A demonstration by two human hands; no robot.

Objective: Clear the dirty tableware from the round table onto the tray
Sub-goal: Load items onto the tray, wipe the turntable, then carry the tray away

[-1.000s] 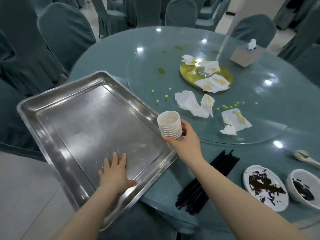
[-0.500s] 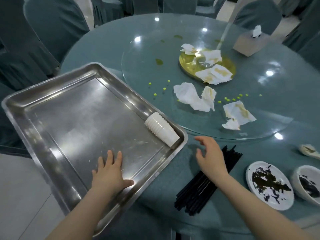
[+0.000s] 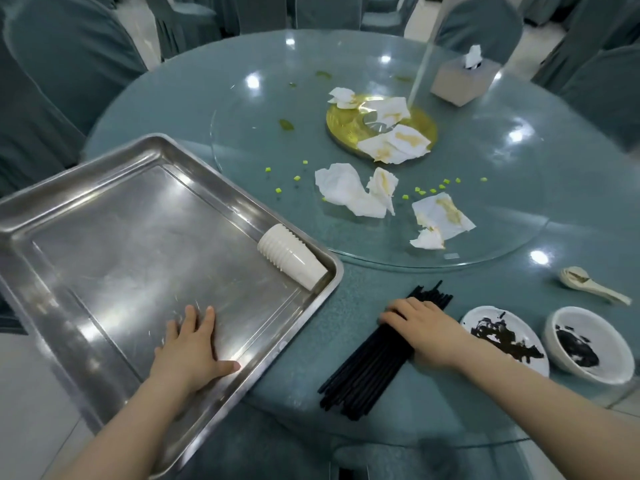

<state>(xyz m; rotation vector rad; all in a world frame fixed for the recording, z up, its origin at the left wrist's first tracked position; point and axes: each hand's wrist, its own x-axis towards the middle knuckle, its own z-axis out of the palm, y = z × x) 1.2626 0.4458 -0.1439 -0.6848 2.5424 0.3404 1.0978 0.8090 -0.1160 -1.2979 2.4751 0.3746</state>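
1. The tray (image 3: 104,216) is seen overhanging the near-left edge of the round table (image 3: 194,98). It is pinned by the left hand (image 3: 188,348), laid flat on the tray floor near its front edge with fingers straight and slightly spread, nothing pinched. The press is judged to be there to keep the overhanging tray from tipping or sliding.
2. A stack of cups (image 3: 292,259) is found lying on its side in the tray's right corner, against the rim, where rolling is blocked by the wall.
3. The right hand (image 3: 427,332) is laid across a bundle of black chopsticks (image 3: 367,372) at the near edge of the table, just right of the tray. The fingers are curved over the top of the bundle; whether they are closed underneath cannot be told.
4. The chopsticks are judged to be the next load. A gathering grip round the middle is called for, since loose sticks may scatter or roll off the edge.
5. Left on the table, near its right edge: a stained plate (image 3: 502,337), a stained bowl (image 3: 588,344) beside it, and a spoon (image 3: 588,284) behind them.
6. Soiled napkins (image 3: 349,192) and green scraps are noted on the glass turntable (image 3: 263,147); a tissue box (image 3: 464,81) stands at the far side.
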